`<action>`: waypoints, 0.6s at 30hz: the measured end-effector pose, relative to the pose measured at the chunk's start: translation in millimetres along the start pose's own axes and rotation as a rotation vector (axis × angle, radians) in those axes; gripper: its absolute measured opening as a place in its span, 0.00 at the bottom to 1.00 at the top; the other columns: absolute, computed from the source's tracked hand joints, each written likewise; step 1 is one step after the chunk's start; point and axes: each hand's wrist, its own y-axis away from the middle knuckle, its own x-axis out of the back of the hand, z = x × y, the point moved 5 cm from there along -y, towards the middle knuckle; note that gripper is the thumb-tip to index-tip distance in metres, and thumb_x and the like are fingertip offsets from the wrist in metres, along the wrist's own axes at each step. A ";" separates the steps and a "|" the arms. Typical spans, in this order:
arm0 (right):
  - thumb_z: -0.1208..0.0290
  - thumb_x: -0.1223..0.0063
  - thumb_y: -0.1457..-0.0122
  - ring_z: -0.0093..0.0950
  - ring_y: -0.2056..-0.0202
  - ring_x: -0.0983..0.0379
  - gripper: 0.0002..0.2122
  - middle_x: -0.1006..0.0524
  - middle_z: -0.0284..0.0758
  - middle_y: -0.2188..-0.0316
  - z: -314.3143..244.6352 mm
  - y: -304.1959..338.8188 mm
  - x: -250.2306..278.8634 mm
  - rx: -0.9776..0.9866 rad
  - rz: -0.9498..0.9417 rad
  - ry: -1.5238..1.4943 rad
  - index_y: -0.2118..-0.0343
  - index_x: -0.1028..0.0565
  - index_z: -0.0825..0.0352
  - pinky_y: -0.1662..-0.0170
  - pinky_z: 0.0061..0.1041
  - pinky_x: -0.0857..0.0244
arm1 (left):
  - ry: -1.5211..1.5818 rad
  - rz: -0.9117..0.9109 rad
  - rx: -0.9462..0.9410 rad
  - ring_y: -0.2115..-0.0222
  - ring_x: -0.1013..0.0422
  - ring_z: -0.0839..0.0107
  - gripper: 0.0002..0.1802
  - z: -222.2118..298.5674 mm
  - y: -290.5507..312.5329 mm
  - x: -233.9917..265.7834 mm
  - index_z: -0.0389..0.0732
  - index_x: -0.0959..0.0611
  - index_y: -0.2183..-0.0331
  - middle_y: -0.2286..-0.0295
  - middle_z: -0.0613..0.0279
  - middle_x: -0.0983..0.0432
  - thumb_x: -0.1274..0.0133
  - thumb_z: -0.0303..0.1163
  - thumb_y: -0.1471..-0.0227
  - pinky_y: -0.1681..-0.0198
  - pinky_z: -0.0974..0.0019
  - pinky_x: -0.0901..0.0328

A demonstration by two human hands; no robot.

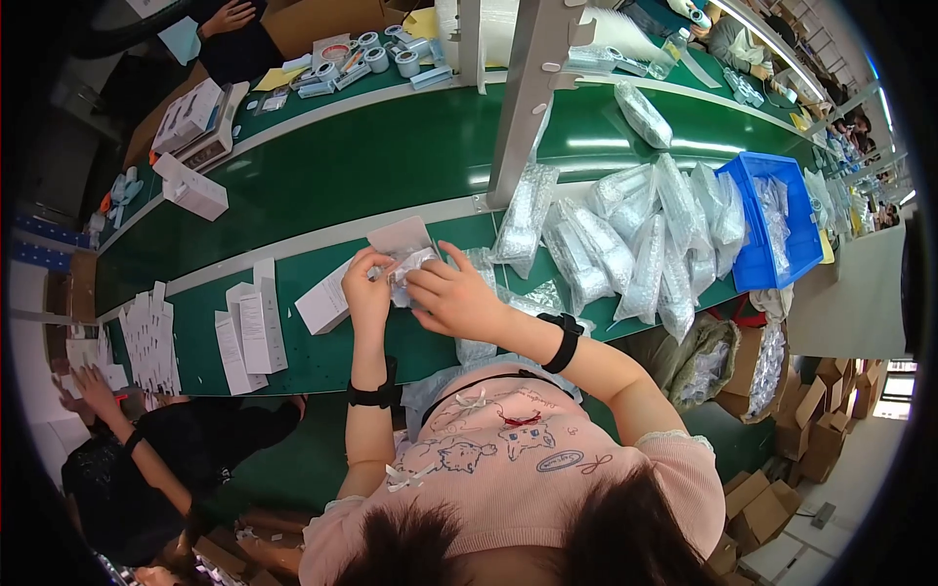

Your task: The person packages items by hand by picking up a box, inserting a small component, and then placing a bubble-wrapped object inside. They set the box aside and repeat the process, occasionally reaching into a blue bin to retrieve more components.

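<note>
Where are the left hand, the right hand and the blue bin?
Left hand (365,291): head view, on the back of the hand.
Right hand (455,298): head view, on the back of the hand.
Blue bin (802,225): head view, on its right wall.

A green worktop (318,359) is running beside a glossy green belt (381,146), a metal post (529,107) rising between them. Cardboard boxes (764,510) are crowding the right, and a strip light (760,35) is glowing beyond.
</note>
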 end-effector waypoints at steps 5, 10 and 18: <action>0.64 0.46 0.62 0.27 0.67 0.34 0.12 0.31 0.29 0.73 -4.4 12.6 -28.4 -0.079 -0.412 0.137 0.75 0.29 0.65 0.47 0.50 0.57 | 0.013 -0.022 -0.010 0.73 0.32 0.66 0.08 4.1 0.0 -1.3 0.32 0.25 0.81 0.74 0.56 0.29 0.43 0.22 0.69 0.68 0.71 0.40; 0.68 0.47 0.61 0.31 0.60 0.35 0.13 0.32 0.34 0.64 -2.8 17.2 -14.4 -0.132 -0.520 -0.012 0.69 0.29 0.64 0.47 0.50 0.58 | -0.083 0.006 -0.117 0.75 0.33 0.67 0.07 34.5 -6.0 2.2 0.33 0.25 0.82 0.78 0.58 0.29 0.43 0.22 0.69 0.70 0.71 0.40; 0.81 0.51 0.62 0.37 0.56 0.38 0.15 0.32 0.38 0.62 61.6 56.9 88.4 -0.429 0.255 -0.097 0.67 0.29 0.66 0.50 0.40 0.49 | -0.228 0.353 -0.159 0.81 0.33 0.64 0.09 50.9 -126.2 38.0 0.35 0.25 0.81 0.83 0.57 0.30 0.43 0.29 0.66 0.74 0.67 0.40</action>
